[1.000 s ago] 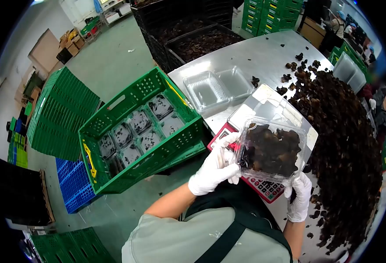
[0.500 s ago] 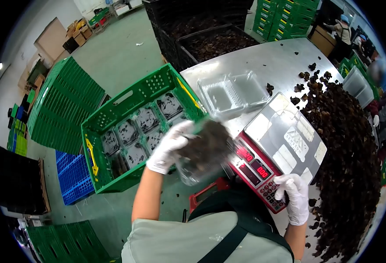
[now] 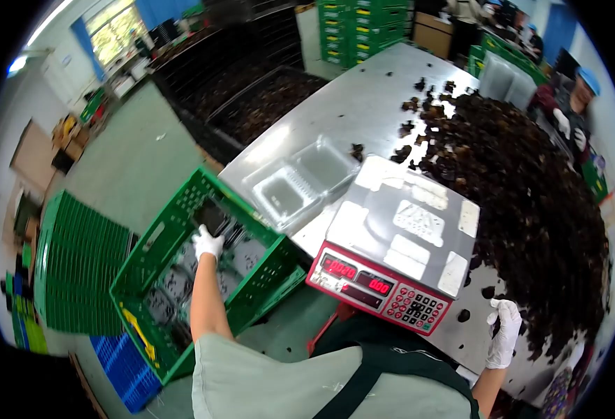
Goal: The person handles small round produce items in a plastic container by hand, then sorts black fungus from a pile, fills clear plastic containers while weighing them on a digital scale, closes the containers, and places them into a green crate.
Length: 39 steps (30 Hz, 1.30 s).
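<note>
left hand (image 3: 208,243) is at a dark-filled clear container (image 3: 210,214) near the far corner of the green crate (image 3: 269,271); fingertips obscured, grip cannot be told. right hand (image 3: 504,331), fingers parted, hangs over steel table (image 3: 353,105). apparent step: seating the container; next move calls for level release.

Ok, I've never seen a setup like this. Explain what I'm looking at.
No machine arm here: a camera worn on a person's head looks forward and down at their hands. The white-gloved left hand reaches into a green crate containing clear boxes; I can't tell whether it grips one. On the metal table stand a red-and-grey scale and an open clear container, beside a big pile of dark, crinkled pieces. The right hand, also gloved, is near that pile's edge; whether it holds anything is unclear.
</note>
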{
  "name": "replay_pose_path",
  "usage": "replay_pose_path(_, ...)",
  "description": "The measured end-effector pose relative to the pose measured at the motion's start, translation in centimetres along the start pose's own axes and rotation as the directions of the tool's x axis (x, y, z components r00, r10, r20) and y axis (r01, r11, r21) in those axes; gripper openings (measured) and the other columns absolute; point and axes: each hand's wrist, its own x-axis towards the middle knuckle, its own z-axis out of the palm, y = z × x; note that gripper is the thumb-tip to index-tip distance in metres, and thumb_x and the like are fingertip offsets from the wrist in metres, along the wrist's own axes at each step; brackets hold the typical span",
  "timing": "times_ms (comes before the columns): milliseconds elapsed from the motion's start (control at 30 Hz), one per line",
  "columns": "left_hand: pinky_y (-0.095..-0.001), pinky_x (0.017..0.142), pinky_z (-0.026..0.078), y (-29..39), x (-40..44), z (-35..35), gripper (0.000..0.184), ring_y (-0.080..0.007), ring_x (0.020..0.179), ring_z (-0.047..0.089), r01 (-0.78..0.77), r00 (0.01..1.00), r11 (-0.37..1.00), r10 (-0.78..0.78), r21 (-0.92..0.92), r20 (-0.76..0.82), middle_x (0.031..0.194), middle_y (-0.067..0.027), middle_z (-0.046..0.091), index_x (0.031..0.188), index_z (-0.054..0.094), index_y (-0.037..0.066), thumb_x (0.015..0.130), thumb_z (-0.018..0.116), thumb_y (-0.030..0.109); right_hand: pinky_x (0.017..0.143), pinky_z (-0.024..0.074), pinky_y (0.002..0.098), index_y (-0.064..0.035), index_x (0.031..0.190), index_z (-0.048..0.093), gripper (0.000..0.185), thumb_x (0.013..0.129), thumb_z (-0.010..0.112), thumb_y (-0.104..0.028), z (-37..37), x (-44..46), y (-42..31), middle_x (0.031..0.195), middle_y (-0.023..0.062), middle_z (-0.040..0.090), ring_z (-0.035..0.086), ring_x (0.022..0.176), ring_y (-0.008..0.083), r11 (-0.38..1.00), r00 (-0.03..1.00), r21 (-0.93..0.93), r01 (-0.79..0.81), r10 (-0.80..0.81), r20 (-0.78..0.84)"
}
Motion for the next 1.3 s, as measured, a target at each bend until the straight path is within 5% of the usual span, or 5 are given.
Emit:
replay_pose_path(100, -0.0478, 0.106, 0.044, 4.1, 0.9, 1.3, 0.067, -0.0372, 0.132, 0.048, -0.57, 0.623, 0.79, 0.596, 0.228, -0.507, 0.147, -0.0255, 0.045, 0.15, 0.04, 0.009, 0.09, 0.068, 0.019, 0.057, 0.0361, 0.0218, -0.0043, 0.096, 0.072, 0.019, 0.098, 0.059, -0.018, -0.9, -1.6, 0.0, 0.067, 0.0005, 0.06, 0.05, 0.058, 0.0062, 0.997, 0.998, -0.072, -0.012, 0.008, -0.058)
replay_pose_path(267, -0.049, 0.098, 0.048, 18.0, -15.7, -4.4, 0.042, -0.0442, 0.121, 0.055, -0.95, 0.289, 0.292, 0.956, 0.115, -0.037, 0.136, -0.0243, 0.056, 0.139, 0.053, 0.006, 0.101, 0.053, 0.025, 0.065, 0.0459, 0.027, -0.0012, 0.095, 0.073, 0.018, 0.093, 0.063, -0.016, -1.4, -2.4, 1.3, 0.076, 0.0047, 0.065, 0.057, 0.065, 0.0112, 0.998, 0.993, -0.065, -0.02, 0.012, -0.121)
replay_pose_path(867, -0.0343, 0.084, 0.055, 24.0, -17.5, -9.3, 0.025, -0.0259, 0.091, 0.068, -0.662, 0.501, 0.195, 0.833, -0.724, -0.234, 0.1, -0.0132, 0.073, 0.112, 0.07, 0.0, 0.092, 0.073, 0.015, 0.091, 0.051, 0.0347, -0.0082, 0.111, 0.069, 0.035, 0.09, 0.072, -0.036, -5.9, -4.4, 6.9, 0.103, 0.0099, 0.069, 0.065, 0.099, 0.0205, 0.928, 0.955, -0.358, 0.106, -0.195, -0.225)
replay_pose_path(900, -0.0352, 0.085, 0.054, 24.1, -19.7, -9.9, 0.024, -0.0291, 0.093, 0.068, -0.948, 0.227, 0.287, 0.913, 0.136, -0.34, 0.101, -0.0159, 0.072, 0.115, 0.07, 0.002, 0.096, 0.068, 0.016, 0.093, 0.0508, 0.0357, -0.0093, 0.114, 0.068, 0.037, 0.088, 0.073, -0.034, -7.1, -4.4, 6.9, 0.105, 0.0089, 0.069, 0.064, 0.102, 0.022, 0.849, 0.86, -0.499, 0.173, -0.377, -0.344)
replay_pose_path(1300, -0.0244, 0.069, 0.045, 23.1, -36.1, -0.1, 0.036, -0.0082, 0.073, 0.052, -0.855, 0.211, 0.306, 0.943, -0.418, 0.257, 0.085, 0.0011, 0.059, 0.129, 0.06, 0.003, 0.094, 0.063, 0.003, 0.109, 0.0421, 0.0402, -0.0176, 0.13, 0.065, 0.049, 0.082, 0.077, -0.023, -14.0, 4.4, 9.6, 0.134, 0.0068, 0.059, 0.054, 0.122, 0.0263, 0.918, 0.879, -0.389, 0.075, -0.245, -0.408)
